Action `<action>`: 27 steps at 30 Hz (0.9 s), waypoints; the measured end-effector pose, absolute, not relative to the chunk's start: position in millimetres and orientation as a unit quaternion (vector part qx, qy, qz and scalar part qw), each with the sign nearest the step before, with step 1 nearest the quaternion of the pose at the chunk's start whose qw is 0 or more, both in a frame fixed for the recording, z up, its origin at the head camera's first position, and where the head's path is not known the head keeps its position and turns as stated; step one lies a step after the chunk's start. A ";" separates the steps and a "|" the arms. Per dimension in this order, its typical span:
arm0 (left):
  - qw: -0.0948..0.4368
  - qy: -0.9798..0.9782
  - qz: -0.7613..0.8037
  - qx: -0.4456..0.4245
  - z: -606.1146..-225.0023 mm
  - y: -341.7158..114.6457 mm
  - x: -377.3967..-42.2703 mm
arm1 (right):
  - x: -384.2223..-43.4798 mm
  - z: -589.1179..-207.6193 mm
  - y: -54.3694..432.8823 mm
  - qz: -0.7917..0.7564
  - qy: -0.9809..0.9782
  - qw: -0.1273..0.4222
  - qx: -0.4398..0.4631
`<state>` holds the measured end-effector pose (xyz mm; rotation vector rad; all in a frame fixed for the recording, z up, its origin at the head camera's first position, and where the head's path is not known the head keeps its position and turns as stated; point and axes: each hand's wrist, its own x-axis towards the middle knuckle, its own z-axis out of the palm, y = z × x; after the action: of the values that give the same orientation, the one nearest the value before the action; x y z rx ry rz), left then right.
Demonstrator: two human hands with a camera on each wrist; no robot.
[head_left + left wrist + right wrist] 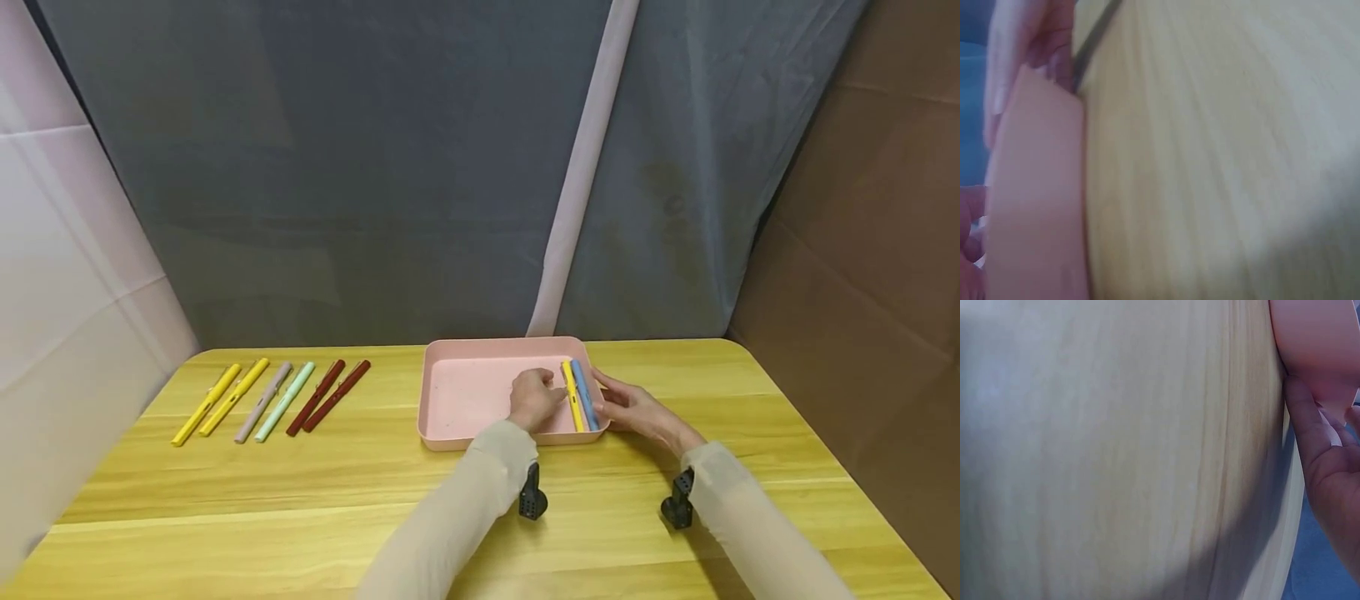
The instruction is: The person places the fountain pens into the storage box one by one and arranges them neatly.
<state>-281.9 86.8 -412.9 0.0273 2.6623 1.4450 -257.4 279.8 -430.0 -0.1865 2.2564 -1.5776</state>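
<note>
Inside the pink tray (465,392), my left hand (534,400) is bent over the floor, its thumb at the left side of a yellow pen (572,398). That pen lies whole in view, with a blue pen (583,396) close along its right. My right hand (633,410) holds the tray's right wall from outside. The right wrist view shows a finger of the right hand (1332,462) along the outer wall near a corner. In the left wrist view only a bit of my left hand (969,244) shows past the tray wall (1038,200).
On the table's left lie two yellow pens (206,405), a mauve pen (263,402), a mint pen (285,402) and two dark red pens (337,396), slanted side by side. Grey cloth (375,167) hangs behind the wooden table (262,517).
</note>
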 end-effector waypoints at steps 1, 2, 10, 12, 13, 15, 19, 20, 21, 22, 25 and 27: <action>0.061 0.869 0.491 0.009 -411.1 82.7 -282.0 | -257.2 -429.9 279.7 -0.560 0.804 0.188 -0.067; 0.063 0.861 0.504 0.011 -409.2 78.3 -282.2 | -256.9 -429.9 279.8 -0.560 0.804 0.187 -0.070; 0.073 0.795 0.600 0.052 -386.7 26.2 -281.3 | -255.6 -428.1 278.3 -0.558 0.804 0.186 -0.087; 0.072 0.787 0.611 0.050 -380.9 9.9 -281.5 | -255.6 -427.7 278.4 -0.558 0.805 0.186 -0.082; 0.065 0.785 0.614 0.053 -378.6 1.7 -281.9 | -255.6 -427.3 278.9 -0.555 0.806 0.186 -0.082; 0.052 0.782 0.618 0.055 -375.2 -15.0 -283.0 | -255.8 -426.3 279.7 -0.553 0.808 0.186 -0.081; 0.047 0.777 0.627 0.038 -372.9 -49.3 -284.4 | -256.0 -424.7 280.7 -0.550 0.810 0.185 -0.083; 0.050 0.774 0.631 0.031 -372.6 -58.0 -284.0 | -256.0 -424.3 280.6 -0.550 0.810 0.186 -0.080; 0.055 0.772 0.633 0.021 -373.4 -66.8 -284.0 | -255.9 -423.9 280.4 -0.549 0.811 0.187 -0.077; 0.057 0.769 0.637 0.016 -374.3 -75.6 -283.8 | -255.9 -423.5 280.2 -0.547 0.812 0.188 -0.075; 0.047 0.768 0.638 0.010 -379.0 -100.6 -284.0 | -255.5 -422.9 279.1 -0.544 0.814 0.190 -0.072; 0.042 0.770 0.637 0.009 -382.4 -115.9 -283.5 | -255.1 -423.1 278.5 -0.544 0.814 0.191 -0.069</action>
<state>-283.5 -115.9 -382.4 0.0265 2.3546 1.9497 -255.1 278.5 -423.1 -0.1946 2.2861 -1.5273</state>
